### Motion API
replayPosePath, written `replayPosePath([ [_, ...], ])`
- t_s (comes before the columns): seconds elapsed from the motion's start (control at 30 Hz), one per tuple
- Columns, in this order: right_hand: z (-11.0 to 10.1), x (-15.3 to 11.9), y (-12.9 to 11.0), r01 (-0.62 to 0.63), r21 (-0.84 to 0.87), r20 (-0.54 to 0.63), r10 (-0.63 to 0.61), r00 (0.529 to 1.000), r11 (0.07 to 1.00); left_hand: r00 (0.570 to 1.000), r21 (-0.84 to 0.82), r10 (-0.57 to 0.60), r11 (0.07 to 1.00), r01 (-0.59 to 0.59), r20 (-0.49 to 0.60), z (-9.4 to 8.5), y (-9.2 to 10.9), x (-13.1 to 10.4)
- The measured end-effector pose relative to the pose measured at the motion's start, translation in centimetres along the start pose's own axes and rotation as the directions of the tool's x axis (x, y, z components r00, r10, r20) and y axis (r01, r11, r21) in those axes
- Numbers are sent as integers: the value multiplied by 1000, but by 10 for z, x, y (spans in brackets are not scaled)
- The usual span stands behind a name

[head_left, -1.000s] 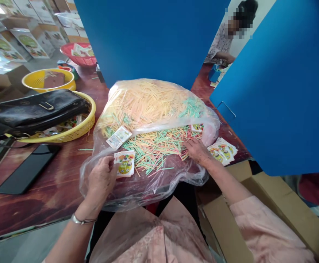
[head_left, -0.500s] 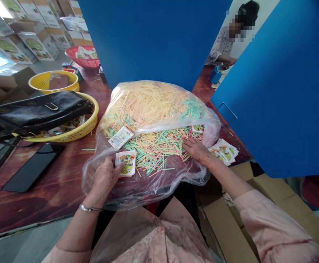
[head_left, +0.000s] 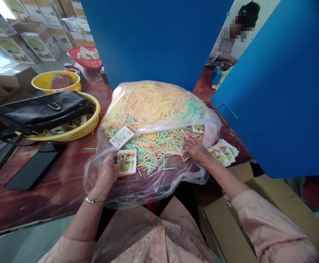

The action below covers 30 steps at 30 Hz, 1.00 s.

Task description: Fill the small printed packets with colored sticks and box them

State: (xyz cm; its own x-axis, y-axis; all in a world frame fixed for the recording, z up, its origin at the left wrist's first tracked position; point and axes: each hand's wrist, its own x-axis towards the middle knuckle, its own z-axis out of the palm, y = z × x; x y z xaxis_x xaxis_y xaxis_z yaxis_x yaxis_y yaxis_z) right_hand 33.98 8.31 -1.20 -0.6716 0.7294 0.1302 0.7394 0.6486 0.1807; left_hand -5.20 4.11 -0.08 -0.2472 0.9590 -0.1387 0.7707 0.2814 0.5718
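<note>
A clear plastic bag [head_left: 159, 191] full of thin, coloured paper-like sticks [head_left: 159, 148] lies open on the table. At its left front, my left hand [head_left: 108, 170] is closed on the edge of a small stack of printed packets [head_left: 128, 162]. My right hand [head_left: 197, 150] lies on the right side of the loose sticks with its fingers stretched over them; whether any stick is between the fingertips is unclear. A banded pale bundle of packets [head_left: 122, 137] rests on the bag above my left hand. Another printed packet [head_left: 198, 128] lies among the sticks, beyond my right hand.
More packets [head_left: 224, 152] lie right of the bag. To the left are a phone [head_left: 35, 166], a black handbag [head_left: 44, 109] in a yellow basket [head_left: 92, 126], and a second yellow basket [head_left: 36, 84]. Blue panels [head_left: 154, 40] stand behind; a co-worker [head_left: 225, 47] sits beyond. Cardboard boxes [head_left: 282, 204] are below right.
My left hand has shifted slightly, and the packets in it now lie fanned a little wider. My right hand stays at nearly the same place on the sticks. The view has moved a little.
</note>
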Motion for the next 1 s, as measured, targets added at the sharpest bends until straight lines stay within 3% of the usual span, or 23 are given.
replayPosePath([
  [0.23, 3, 5, 0, -177, 108, -21, 180, 983, 978, 985, 227, 107, 971, -75, -134, -3, 9, -15],
  [0.33, 6, 6, -2, -314, 285, -46, 340, 939, 906, 958, 179, 176, 974, -137, -225, -3, 9, -18],
  [0.4, 6, 5, -4, -425, 460, -56, 503, 862, 779, 938, 93, 184, 982, -163, -295, -5, 11, -21],
  [0.47, 5, 4, -8, -465, 678, -24, 651, 759, 568, 942, 2, 122, 992, -128, -314, -8, 16, -25],
  [0.57, 1, 5, -17, -328, 927, 83, 754, 651, 181, 971, -193, 34, 978, -81, -235, -11, 24, -31],
  [0.63, -4, 10, -24, -185, 980, 169, 772, 612, -68, 987, -312, 46, 946, -92, -154, -9, 30, -34],
  [0.73, -12, 19, -37, -25, 936, 293, 737, 609, -351, 984, -347, 163, 920, -180, -77, 0, 39, -37],
  [0.83, -18, 28, -50, 28, 895, 329, 702, 632, -445, 953, -312, 297, 902, -298, -53, 12, 51, -42],
  [1.0, -23, 43, -72, 50, 926, 259, 724, 639, -375, 915, -401, 396, 852, -336, 75, 34, 75, -55],
])
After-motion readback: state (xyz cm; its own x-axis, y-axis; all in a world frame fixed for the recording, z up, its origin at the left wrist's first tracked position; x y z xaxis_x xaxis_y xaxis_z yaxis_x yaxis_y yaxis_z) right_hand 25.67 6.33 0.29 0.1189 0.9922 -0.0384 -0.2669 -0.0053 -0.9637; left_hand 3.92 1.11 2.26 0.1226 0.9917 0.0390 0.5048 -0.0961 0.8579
